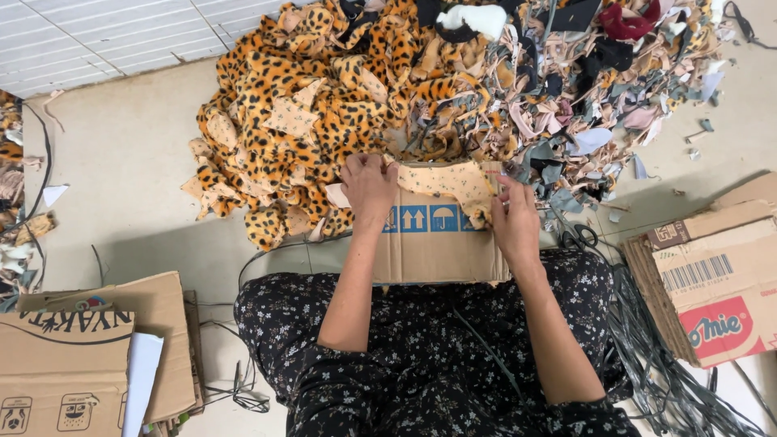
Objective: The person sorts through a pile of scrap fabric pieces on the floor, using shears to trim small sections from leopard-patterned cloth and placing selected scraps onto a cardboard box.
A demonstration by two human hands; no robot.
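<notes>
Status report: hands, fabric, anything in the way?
Left hand and right hand both grip the fabric piece, spread on the cardboard. Scrap pile crowds the far edge.

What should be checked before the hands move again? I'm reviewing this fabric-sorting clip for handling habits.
1. Left hand on the tan fabric piece: ok, it rests at the piece's left end.
2. Right hand gripping the same piece: ok, at its right end.
3. Piece lies flat on the cardboard sheet: ok.
4. Scissors away from both hands: ok, on the floor beside the right hand.
5. Piece free of the leopard-print pile: cannot tell.
</notes>
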